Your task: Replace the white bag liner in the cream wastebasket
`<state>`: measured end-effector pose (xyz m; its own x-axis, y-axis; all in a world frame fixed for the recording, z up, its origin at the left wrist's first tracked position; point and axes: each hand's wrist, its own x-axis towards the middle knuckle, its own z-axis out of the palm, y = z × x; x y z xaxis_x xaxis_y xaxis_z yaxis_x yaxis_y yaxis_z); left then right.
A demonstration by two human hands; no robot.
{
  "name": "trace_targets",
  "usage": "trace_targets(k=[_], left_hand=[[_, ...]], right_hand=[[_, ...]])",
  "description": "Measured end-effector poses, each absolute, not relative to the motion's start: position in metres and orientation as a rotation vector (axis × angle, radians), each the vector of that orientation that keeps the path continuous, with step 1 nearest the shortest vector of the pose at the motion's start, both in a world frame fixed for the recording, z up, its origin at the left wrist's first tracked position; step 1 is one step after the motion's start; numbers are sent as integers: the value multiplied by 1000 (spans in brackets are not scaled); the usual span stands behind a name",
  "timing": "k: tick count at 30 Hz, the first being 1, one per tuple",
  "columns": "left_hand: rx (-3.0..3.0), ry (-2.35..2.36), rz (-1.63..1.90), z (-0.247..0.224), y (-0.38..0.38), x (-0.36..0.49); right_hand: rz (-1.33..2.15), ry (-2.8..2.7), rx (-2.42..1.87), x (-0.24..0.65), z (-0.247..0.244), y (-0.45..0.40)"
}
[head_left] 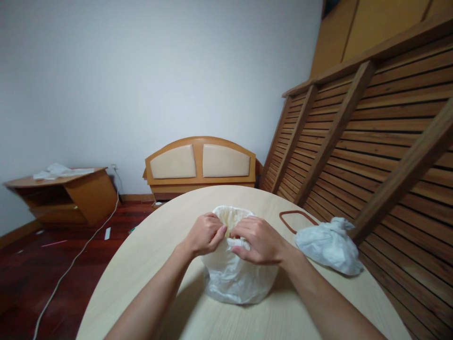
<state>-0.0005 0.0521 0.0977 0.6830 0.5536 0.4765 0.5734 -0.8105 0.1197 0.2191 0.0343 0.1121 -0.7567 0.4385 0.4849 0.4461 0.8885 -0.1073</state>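
A white plastic bag (240,283) stands upright on the round table, its mouth spread wide towards the top. Whether a container stands inside it I cannot tell. My left hand (208,233) is closed on the near left part of the bag's rim, thumb resting along the edge. On the near right part, my right hand (260,240) pinches the rim, with its fingers over the edge and its thumb on the outer side. A folded bit of the bag shows between the two hands. The fingertips inside the mouth are partly hidden.
On the round table's (148,264) right side lie a knotted white plastic bag (329,245) and a brown rounded frame (297,212). Slatted wooden panels (389,141) lean close behind them. A headboard (201,182), a low cabinet (88,198) and a floor cable (76,257) are farther off.
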Motion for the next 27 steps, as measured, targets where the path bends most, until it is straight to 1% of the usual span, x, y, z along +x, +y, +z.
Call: trace_targets(k=[4, 7, 10, 13, 17, 19, 23, 27], left_hand=[[-2806, -922, -741, 95, 53, 0], [-2826, -887, -714, 95, 52, -1], [-2869, -853, -792, 100, 50, -4], [-2900, -789, -939, 107, 48, -11], [-2941, -768, -903, 106, 53, -17], [-2923, -770, -894, 99, 59, -17], [-2811, -673, -1027, 87, 68, -14], [-2788, -577, -1110, 84, 70, -12]], right_hand=[[-199, -2544, -667, 214, 96, 40], [-261, -2496, -613, 216, 88, 45], [-219, -2488, -577, 221, 87, 48], [-90, -2456, -524, 227, 94, 48], [2, -2424, -528, 236, 104, 51], [-11, -2448, -554, 240, 103, 56], [-139, -2420, -525, 242, 92, 66], [-253, -2387, -479, 239, 88, 69]])
